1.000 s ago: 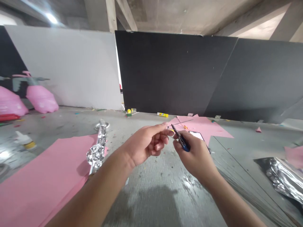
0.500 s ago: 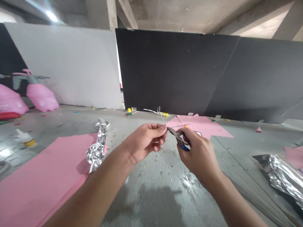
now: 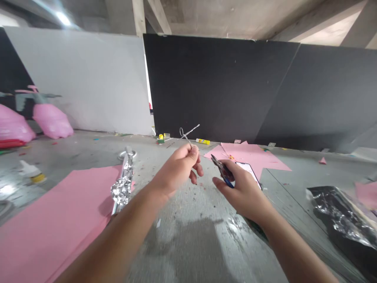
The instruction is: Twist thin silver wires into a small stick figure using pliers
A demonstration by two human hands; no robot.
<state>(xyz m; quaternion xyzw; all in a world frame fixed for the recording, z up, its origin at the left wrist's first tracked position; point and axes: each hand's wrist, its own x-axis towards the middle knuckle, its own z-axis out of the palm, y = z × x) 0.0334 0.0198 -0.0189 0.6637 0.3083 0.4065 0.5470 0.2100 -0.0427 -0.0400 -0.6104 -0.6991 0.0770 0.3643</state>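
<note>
Between the thumb and fingers of my left hand (image 3: pixel 184 167) is a twisted silvery wire (image 3: pixel 186 135), bent into a small loop with one end sticking up to the right. My right hand (image 3: pixel 243 188) is wrapped round a pair of pliers (image 3: pixel 220 167) with dark blue handles. The tips of the pliers point up and left, apart from the wire and my left hand. Behind my right hand, a phone (image 3: pixel 249 171) with a lit screen lies partly hidden on the pink paper (image 3: pixel 271 157).
Left lie a large pink sheet (image 3: pixel 73 204), a crumpled foil piece (image 3: pixel 122 188) and a glue bottle (image 3: pixel 32 172). Pink spray bottles (image 3: pixel 53 121) stand farther back. A yellow glue stick (image 3: pixel 203 141) lies before the black panel (image 3: pixel 212 90). Foil on black material (image 3: pixel 338 212) is at right.
My left hand has drawn left with the wire, whose loop and end now stand up higher. The pliers have come away from the wire, and the phone shows more behind my right hand.
</note>
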